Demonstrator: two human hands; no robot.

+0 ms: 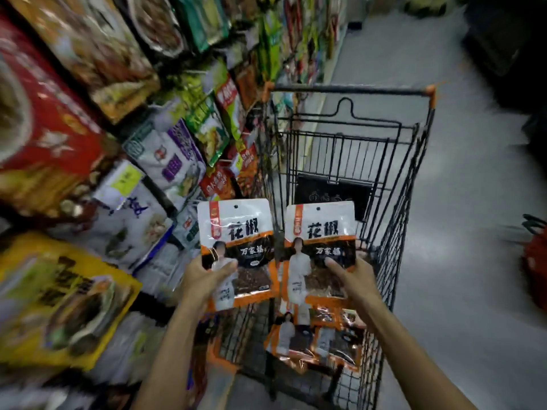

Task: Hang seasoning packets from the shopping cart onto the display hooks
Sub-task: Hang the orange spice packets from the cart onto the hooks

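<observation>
Nearest the camera, both forearms reach forward over the near end of the shopping cart [399, 202].

The left hand [207, 276] grips the left packet [236, 232] at its lower left corner, thumb across the front and fingers behind. The right hand [352, 276] grips the right packet [322, 232] at its lower right edge in the same manner. Both packets are upright, face to the camera, side by side and just apart. Judgement: the low grip leaves each top edge free, so that the punched hole [236, 207] near the top can be offered to a hook.

Labelling: each packet is white above and orange-banded below. It bears large black characters 花椒 and a smaller line beginning 万家, whose last character is not legible. A standing figure in white is printed at the lower left, with a window showing dark brown contents.

Below and beyond the hands, more packets of the same design [310, 341] lie flat and overlapping on the cart floor. Stock is therefore left to hang.

The cart is of black wire with orange corner caps. A black panel [331, 196] hangs inside its far end.

To the left, the display [165, 155] runs from near to far, crowded with hanging bags in red, yellow, purple and green. It is blurred, its print cannot be read, and no bare hook can be made out.

To the right lies grey floor [458, 261], with a red object [535, 270] at the right edge.

Judgement: neither held packet is yet hung.
</observation>
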